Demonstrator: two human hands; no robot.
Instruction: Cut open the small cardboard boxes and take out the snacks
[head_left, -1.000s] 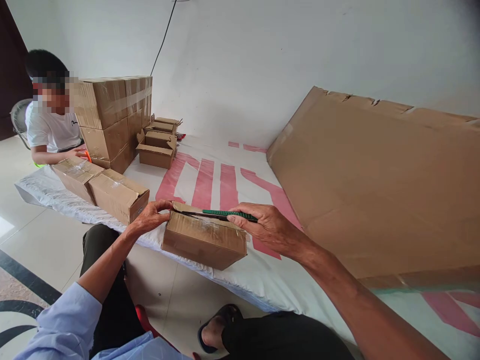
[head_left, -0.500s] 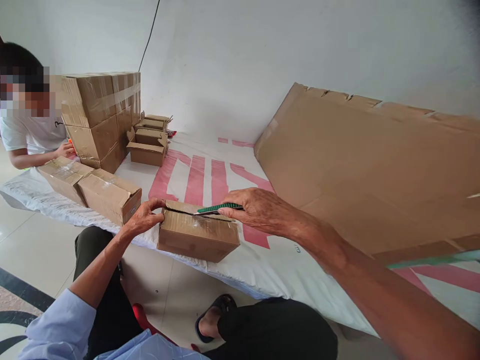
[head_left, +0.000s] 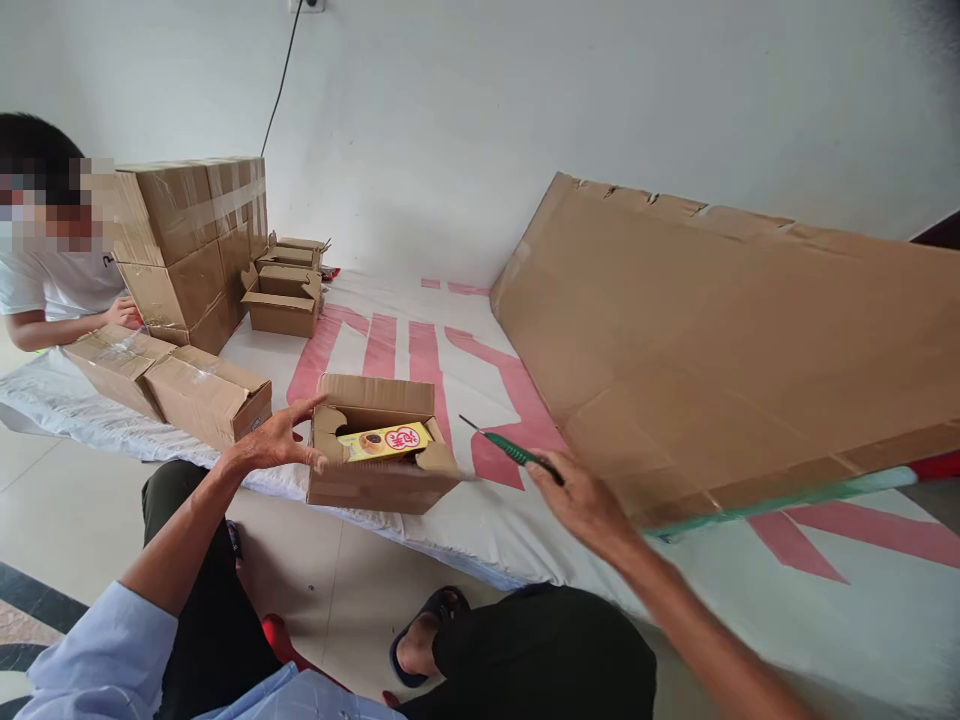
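In front of me a small cardboard box (head_left: 379, 492) stands with its top flaps raised. Inside it lies a yellow carton (head_left: 360, 444) with red lettering. At the box's left end is my left hand (head_left: 271, 438), thumb and fingers spread apart by the flaps; whether the fingertips touch the cardboard I cannot tell. My right hand (head_left: 581, 497) is closed around a green box cutter (head_left: 506, 447), to the right of the box. The cutter's blade points up and left, clear of the cardboard.
Two taped cartons (head_left: 206, 392) sit to the left along the table edge. Behind them rises a stack of larger boxes (head_left: 180, 215), with opened boxes (head_left: 285, 312) beside it. A person (head_left: 52, 270) leans at the far left. A big cardboard sheet (head_left: 712, 350) rests against the wall.
The box has gone from closed to open, showing the yellow carton. My right hand has drawn the box cutter away to the right and down. My left hand's fingers have spread.
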